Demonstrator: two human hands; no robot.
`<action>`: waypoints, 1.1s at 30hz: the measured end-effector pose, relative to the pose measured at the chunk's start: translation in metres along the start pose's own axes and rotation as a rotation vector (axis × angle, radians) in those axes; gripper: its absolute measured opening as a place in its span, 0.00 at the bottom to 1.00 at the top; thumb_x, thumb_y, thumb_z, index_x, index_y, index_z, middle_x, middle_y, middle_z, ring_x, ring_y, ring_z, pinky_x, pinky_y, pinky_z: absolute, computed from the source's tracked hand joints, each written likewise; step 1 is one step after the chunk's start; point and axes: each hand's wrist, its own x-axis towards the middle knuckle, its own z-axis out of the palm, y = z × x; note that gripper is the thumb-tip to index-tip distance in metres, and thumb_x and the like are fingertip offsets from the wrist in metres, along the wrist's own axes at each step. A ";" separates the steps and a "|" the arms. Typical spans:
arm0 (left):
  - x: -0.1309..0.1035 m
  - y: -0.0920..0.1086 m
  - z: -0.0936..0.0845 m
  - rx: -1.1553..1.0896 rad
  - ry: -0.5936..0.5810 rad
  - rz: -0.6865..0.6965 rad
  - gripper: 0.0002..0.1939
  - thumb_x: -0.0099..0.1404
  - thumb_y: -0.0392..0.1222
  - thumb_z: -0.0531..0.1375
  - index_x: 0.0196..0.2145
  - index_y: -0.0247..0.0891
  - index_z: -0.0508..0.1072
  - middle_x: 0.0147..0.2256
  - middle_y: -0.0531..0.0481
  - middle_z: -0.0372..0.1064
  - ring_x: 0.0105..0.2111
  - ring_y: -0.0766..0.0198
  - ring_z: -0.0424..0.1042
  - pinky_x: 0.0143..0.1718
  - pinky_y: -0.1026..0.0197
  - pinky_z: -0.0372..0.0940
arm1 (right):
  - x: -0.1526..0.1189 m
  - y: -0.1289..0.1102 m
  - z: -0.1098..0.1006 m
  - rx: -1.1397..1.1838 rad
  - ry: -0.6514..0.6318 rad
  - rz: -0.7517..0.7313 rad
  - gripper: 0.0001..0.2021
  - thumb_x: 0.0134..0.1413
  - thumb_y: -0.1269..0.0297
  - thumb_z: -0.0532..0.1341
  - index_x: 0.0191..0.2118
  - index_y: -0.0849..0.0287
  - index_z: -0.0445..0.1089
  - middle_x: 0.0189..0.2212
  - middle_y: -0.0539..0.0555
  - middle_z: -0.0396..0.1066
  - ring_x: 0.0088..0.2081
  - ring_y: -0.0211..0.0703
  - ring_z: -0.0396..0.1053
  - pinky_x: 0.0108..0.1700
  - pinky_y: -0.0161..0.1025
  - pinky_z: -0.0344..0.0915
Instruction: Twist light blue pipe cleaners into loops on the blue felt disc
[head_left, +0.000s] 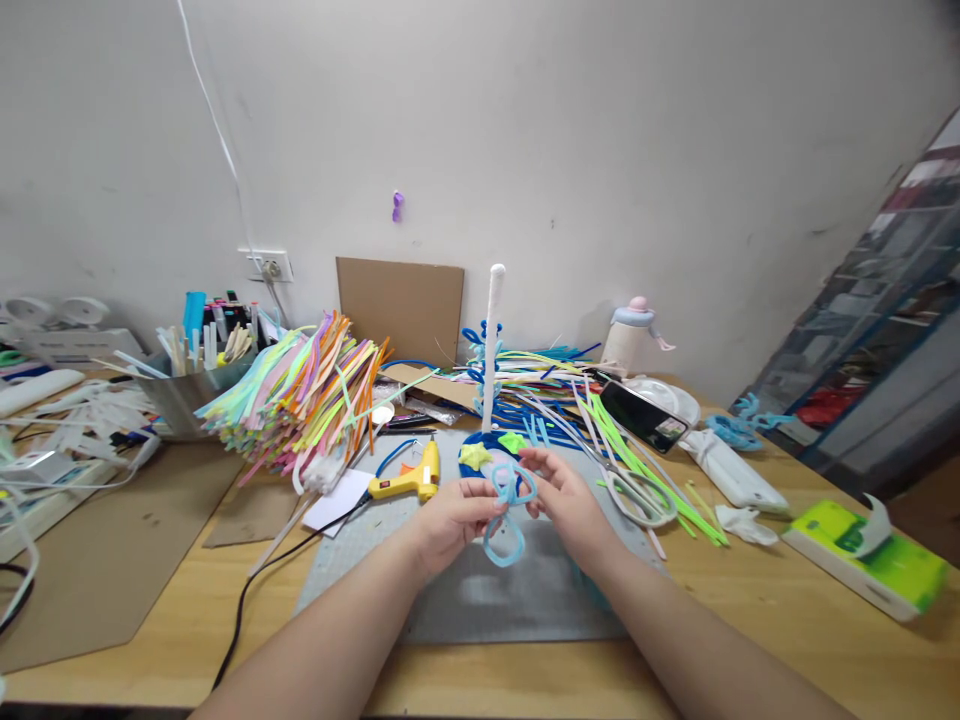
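Observation:
Between my two hands, above the grey cutting mat (525, 600), is a light blue pipe cleaner (504, 540) bent into several loops. The fingers of my left hand (456, 520) pinch it near its middle. My right hand (564, 500) grips the loops from the right side, its fingertips partly hidden. Just behind them stands an upright white stick (491, 350) with blue curls along it. Its round dark blue base carries yellow-green stars (475, 458).
A yellow glue gun (409, 480) lies left of my hands, its black cord trailing forward. Scissors (637, 497), green pipe cleaners (694, 515) and a phone (643, 415) lie to the right. A big pipe cleaner bundle (300, 390) is at left; a tissue pack (862, 555) sits far right.

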 end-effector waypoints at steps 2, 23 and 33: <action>0.000 0.000 0.001 0.038 -0.015 -0.017 0.13 0.46 0.41 0.66 0.30 0.30 0.74 0.23 0.51 0.64 0.19 0.75 0.57 0.22 0.68 0.50 | 0.002 0.001 0.000 0.103 -0.106 0.183 0.15 0.43 0.60 0.64 0.38 0.59 0.66 0.30 0.51 0.67 0.23 0.31 0.61 0.22 0.29 0.55; 0.009 -0.009 0.006 0.250 0.331 0.258 0.14 0.43 0.46 0.66 0.21 0.33 0.68 0.17 0.56 0.61 0.19 0.72 0.57 0.22 0.68 0.51 | -0.023 -0.006 0.005 -0.847 -0.040 -0.840 0.12 0.50 0.74 0.57 0.40 0.54 0.68 0.33 0.54 0.69 0.36 0.44 0.65 0.39 0.43 0.63; 0.010 -0.007 0.005 0.249 0.401 0.349 0.11 0.45 0.43 0.65 0.21 0.33 0.68 0.19 0.56 0.62 0.20 0.71 0.60 0.23 0.68 0.55 | -0.033 -0.005 0.005 -0.841 -0.188 -0.959 0.16 0.49 0.77 0.56 0.43 0.52 0.67 0.34 0.54 0.70 0.34 0.42 0.67 0.36 0.41 0.65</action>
